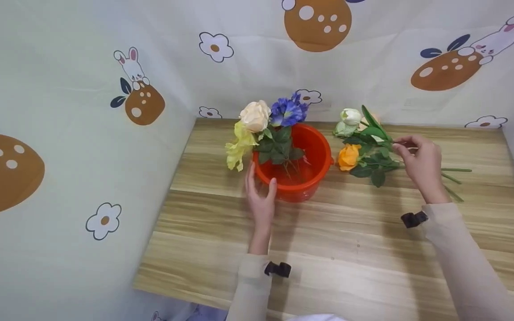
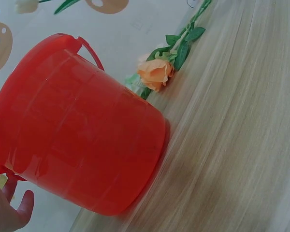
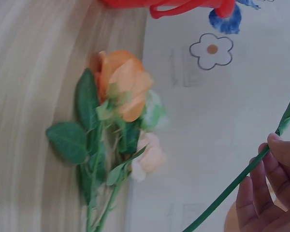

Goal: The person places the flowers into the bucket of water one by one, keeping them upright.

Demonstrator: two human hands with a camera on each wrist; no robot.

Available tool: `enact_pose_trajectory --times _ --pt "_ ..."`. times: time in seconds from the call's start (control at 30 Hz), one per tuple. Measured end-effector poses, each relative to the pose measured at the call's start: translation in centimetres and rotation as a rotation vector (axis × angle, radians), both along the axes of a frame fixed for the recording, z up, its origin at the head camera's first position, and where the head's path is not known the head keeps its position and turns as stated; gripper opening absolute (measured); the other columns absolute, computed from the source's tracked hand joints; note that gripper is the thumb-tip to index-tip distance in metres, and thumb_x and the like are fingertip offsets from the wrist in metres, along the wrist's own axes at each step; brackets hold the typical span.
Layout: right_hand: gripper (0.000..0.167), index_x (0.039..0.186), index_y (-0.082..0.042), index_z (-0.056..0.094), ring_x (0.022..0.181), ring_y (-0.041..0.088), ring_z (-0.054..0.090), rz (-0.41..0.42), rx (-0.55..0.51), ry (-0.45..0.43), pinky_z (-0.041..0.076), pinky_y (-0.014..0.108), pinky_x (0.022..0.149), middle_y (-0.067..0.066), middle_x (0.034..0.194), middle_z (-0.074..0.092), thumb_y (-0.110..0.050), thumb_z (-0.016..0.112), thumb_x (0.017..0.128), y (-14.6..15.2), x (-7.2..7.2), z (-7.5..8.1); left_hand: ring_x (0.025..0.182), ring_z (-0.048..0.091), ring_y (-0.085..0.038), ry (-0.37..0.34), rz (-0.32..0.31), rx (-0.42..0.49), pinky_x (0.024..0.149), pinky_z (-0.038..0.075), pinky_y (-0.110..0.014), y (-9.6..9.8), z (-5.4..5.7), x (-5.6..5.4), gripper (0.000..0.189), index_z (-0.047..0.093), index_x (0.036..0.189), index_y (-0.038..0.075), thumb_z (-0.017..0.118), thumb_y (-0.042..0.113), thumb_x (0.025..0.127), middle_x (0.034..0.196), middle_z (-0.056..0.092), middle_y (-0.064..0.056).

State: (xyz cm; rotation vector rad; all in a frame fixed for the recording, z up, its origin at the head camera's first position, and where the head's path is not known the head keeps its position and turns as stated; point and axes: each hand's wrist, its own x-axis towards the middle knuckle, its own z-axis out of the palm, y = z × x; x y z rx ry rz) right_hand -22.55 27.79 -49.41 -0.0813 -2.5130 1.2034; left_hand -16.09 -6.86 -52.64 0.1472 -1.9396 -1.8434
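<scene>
A red bucket [image 1: 298,192] stands upright on the wooden table. Inside it, leaning over the left rim, are a cream rose [image 1: 255,116], a yellow flower [image 1: 239,145] and a blue flower [image 1: 289,111]. My left hand [image 1: 260,203] rests against the bucket's near left side, fingers extended and thumb apart. To the right of the bucket, my right hand [image 1: 421,165] pinches the green stem [image 3: 232,187] of a white tulip [image 1: 351,117], raised above the table. Below the tulip lie an orange rose [image 1: 349,157] and a pale peach rose [image 3: 148,155], stems pointing right.
A pale green-white flower [image 1: 344,129] lies close to the peach rose. Behind the table [image 1: 185,214] hangs a white cloth [image 1: 257,53] printed with rabbits, fruit and flowers. The bucket's red handle [image 2: 93,52] hangs on its far side.
</scene>
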Motion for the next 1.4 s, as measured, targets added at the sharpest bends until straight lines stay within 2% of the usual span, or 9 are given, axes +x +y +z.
enact_pose_trajectory --times 0.03,0.13,0.27,0.33,0.4,0.63,0.93,1.17,1.4 --pt "0.022 0.104 0.002 0.072 0.075 -0.020 0.050 0.005 -0.006 0.018 0.042 -0.001 0.068 0.022 0.101 0.073 -0.017 0.068 0.094 -0.2 -0.1 0.2 0.146 0.034 -0.037 -0.003 -0.001 0.001 0.118 0.036 -0.049 0.0 0.0 0.0 0.066 0.038 0.148 -0.007 0.067 -0.001 0.090 0.158 0.035 -0.023" --pt "0.021 0.103 0.002 0.073 0.076 -0.020 0.052 0.020 -0.029 0.051 0.043 0.000 0.069 0.019 0.099 0.074 -0.017 0.069 0.094 -0.8 -0.4 1.0 0.147 0.033 -0.036 -0.006 0.000 0.004 0.119 0.035 -0.049 -0.1 -1.1 -0.5 0.067 0.038 0.150 -0.004 0.067 -0.001 0.090 0.159 0.034 -0.021" --pt "0.020 0.102 -0.001 0.073 0.078 -0.018 0.055 0.037 -0.058 0.069 0.045 0.002 0.070 0.005 0.094 0.074 -0.019 0.070 0.093 -1.7 -0.9 2.0 0.147 0.033 -0.034 -0.010 0.004 0.017 0.119 0.034 -0.049 -0.3 -3.0 -1.3 0.069 0.037 0.151 0.000 0.068 -0.001 0.090 0.161 0.033 -0.017" --pt "0.019 0.101 -0.001 0.073 0.079 -0.017 0.056 0.044 -0.069 0.084 0.046 0.003 0.070 -0.001 0.092 0.074 -0.018 0.071 0.093 -2.2 -1.1 2.5 0.146 0.036 -0.032 -0.013 0.005 0.024 0.118 0.036 -0.049 -0.3 -3.2 -1.5 0.069 0.038 0.151 0.002 0.069 0.000 0.090 0.161 0.033 -0.015" --pt "0.018 0.101 -0.001 0.073 0.080 -0.016 0.057 0.056 -0.081 0.093 0.047 0.003 0.071 -0.004 0.092 0.073 -0.017 0.071 0.092 -2.7 -1.4 3.1 0.144 0.040 -0.031 -0.014 0.006 0.031 0.117 0.039 -0.049 -0.3 -3.3 -1.5 0.069 0.039 0.151 0.004 0.069 0.002 0.090 0.160 0.034 -0.013" --pt "0.018 0.103 -0.001 0.074 0.079 -0.012 0.059 0.094 -0.112 0.096 0.048 0.003 0.072 0.011 0.098 0.072 -0.015 0.071 0.092 -4.6 -1.9 4.9 0.143 0.041 -0.031 0.002 -0.001 0.044 0.116 0.039 -0.047 -0.4 -3.4 -1.3 0.068 0.040 0.151 0.006 0.070 0.005 0.090 0.160 0.035 -0.012" --pt "0.017 0.102 0.000 0.074 0.079 -0.005 0.062 0.154 -0.179 0.148 0.051 0.004 0.069 0.011 0.096 0.073 -0.012 0.072 0.091 -7.1 -3.0 6.7 0.144 0.039 -0.030 0.012 0.016 0.013 0.117 0.038 -0.046 -0.4 -3.5 -1.4 0.067 0.040 0.151 0.004 0.070 0.003 0.090 0.159 0.037 -0.013" --pt "0.018 0.103 0.000 0.074 0.081 -0.003 0.064 0.198 -0.211 0.168 0.052 0.006 0.071 0.000 0.094 0.072 -0.013 0.071 0.092 -9.0 -3.4 8.6 0.147 0.035 -0.030 0.017 0.017 -0.004 0.119 0.035 -0.046 -0.5 -3.5 -1.5 0.067 0.041 0.150 0.004 0.070 0.007 0.091 0.159 0.037 -0.013" --pt "0.018 0.102 0.001 0.073 0.082 0.000 0.065 0.252 -0.243 0.191 0.054 0.009 0.073 0.010 0.097 0.073 -0.013 0.072 0.091 -11.6 -3.7 10.1 0.144 0.040 -0.030 0.008 0.000 0.018 0.117 0.039 -0.045 -0.4 -3.4 -1.3 0.068 0.040 0.151 0.006 0.070 0.007 0.091 0.160 0.035 -0.012"
